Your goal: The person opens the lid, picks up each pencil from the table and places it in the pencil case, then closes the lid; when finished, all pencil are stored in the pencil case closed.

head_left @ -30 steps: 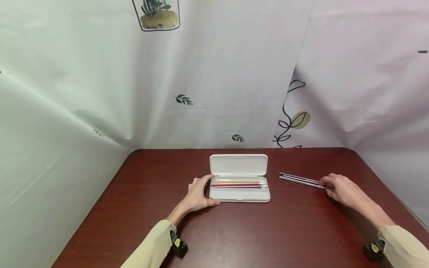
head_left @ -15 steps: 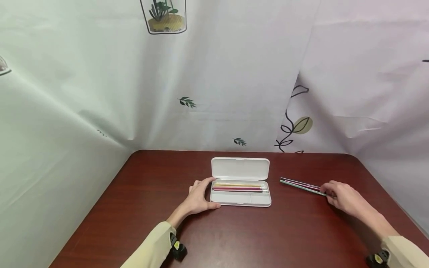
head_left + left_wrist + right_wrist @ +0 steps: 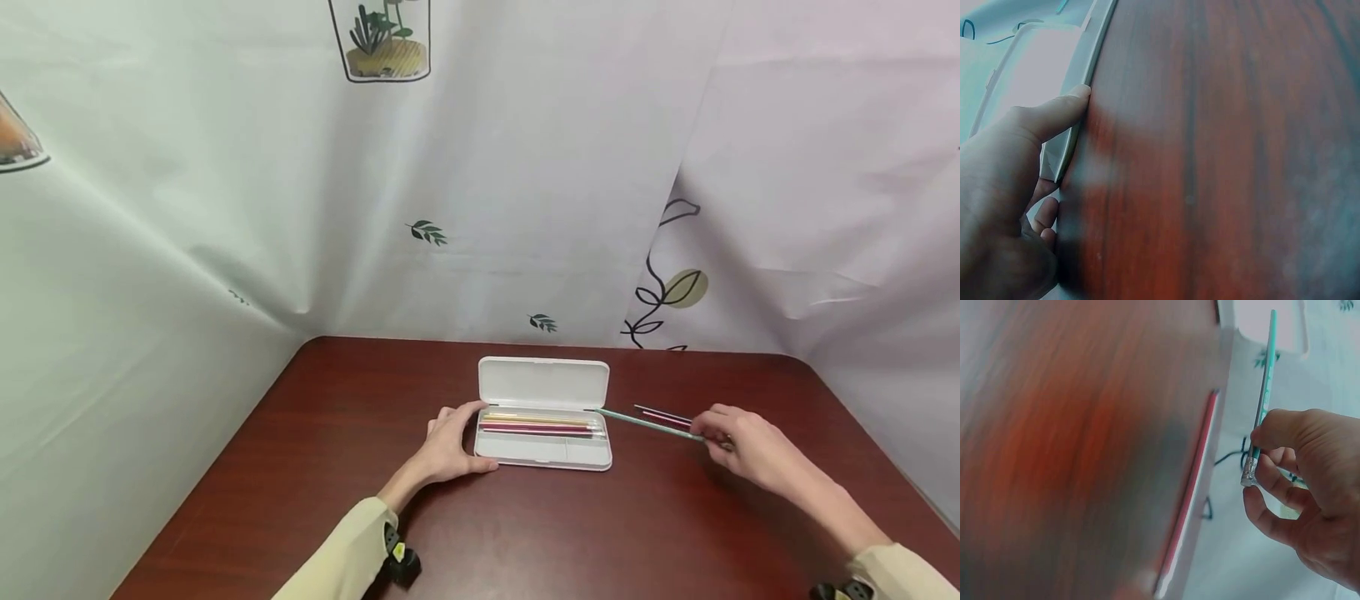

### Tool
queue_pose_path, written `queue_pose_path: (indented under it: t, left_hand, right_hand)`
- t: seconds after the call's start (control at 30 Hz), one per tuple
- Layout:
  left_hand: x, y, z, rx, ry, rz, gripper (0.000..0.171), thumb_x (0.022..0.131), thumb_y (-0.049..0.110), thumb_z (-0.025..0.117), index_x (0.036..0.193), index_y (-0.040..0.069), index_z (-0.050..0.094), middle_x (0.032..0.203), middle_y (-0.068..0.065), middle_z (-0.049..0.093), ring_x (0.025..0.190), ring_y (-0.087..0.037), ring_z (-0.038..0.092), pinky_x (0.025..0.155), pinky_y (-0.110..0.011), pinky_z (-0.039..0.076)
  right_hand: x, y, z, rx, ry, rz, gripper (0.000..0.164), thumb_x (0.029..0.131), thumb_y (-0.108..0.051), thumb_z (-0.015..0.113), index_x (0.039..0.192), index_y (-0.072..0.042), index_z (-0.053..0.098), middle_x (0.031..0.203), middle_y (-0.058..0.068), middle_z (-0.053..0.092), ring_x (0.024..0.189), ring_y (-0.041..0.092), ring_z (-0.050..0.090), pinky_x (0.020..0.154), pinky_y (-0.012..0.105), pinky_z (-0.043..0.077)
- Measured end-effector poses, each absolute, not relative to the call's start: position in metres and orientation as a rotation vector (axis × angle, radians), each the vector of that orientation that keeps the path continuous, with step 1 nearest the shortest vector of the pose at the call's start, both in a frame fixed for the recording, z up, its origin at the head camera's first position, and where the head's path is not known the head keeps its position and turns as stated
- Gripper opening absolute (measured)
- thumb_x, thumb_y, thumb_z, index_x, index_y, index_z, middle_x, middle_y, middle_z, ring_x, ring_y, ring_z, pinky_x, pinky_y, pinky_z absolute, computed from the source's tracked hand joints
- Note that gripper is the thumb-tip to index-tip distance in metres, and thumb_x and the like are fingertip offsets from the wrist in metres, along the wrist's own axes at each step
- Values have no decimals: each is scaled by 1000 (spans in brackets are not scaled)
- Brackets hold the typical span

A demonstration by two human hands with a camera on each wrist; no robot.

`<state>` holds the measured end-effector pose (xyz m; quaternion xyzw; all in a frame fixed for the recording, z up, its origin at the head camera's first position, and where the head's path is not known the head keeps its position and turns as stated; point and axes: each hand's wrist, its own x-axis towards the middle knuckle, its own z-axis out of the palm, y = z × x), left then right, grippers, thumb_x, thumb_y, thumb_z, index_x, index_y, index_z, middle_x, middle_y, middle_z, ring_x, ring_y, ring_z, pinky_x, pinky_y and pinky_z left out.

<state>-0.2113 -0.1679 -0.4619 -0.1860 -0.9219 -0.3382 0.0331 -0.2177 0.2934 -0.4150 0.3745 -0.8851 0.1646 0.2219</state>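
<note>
An open white pencil case (image 3: 525, 451) lies on the table with its lid (image 3: 543, 382) raised at the back. My left hand (image 3: 446, 450) grips its left end, thumb (image 3: 1066, 112) at the front edge and fingers toward the back corner. Several yellow and red pencils (image 3: 534, 428) lie in the case's rear compartment. My right hand (image 3: 753, 450) pinches a teal pencil (image 3: 1267, 381) near its metal-capped end, between thumb and fingers. In the head view its far tip overlaps the case's back right corner. On the table below lies a red pencil (image 3: 1194, 475), alongside a darker one.
The dark reddish-brown table (image 3: 570, 533) ends at the back against a pale printed cloth (image 3: 525, 183). More cloth hangs on the left and right sides. A thin front compartment with a divider runs along the case's near side.
My right hand has picked the teal pencil up from beside the others and moved it left toward the case. My left hand stays on the case. The head view has shifted slightly.
</note>
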Motion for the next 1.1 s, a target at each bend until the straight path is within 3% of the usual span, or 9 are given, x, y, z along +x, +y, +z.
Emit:
queue_pose_path:
  t: [0.6, 1.1]
  left_hand:
    - [-211, -168, -459, -584, -2823, -1028, 92, 68, 37, 91, 144, 10, 48, 135, -7, 57, 110, -26, 45, 90, -47, 29]
    - [-209, -167, -462, -584, -2829, -1025, 92, 67, 37, 91, 144, 11, 48, 136, -6, 57, 111, -27, 45, 91, -48, 29]
  right_hand:
    - [-232, 206, -405, 1117, -2524, 461, 33, 70, 8, 77, 88, -19, 70, 84, -12, 56, 73, 8, 54, 59, 32, 47]
    - [-242, 166, -414, 1160, -2599, 410, 25, 76, 4, 73, 89, -16, 70, 86, -7, 58, 77, 13, 54, 60, 31, 46]
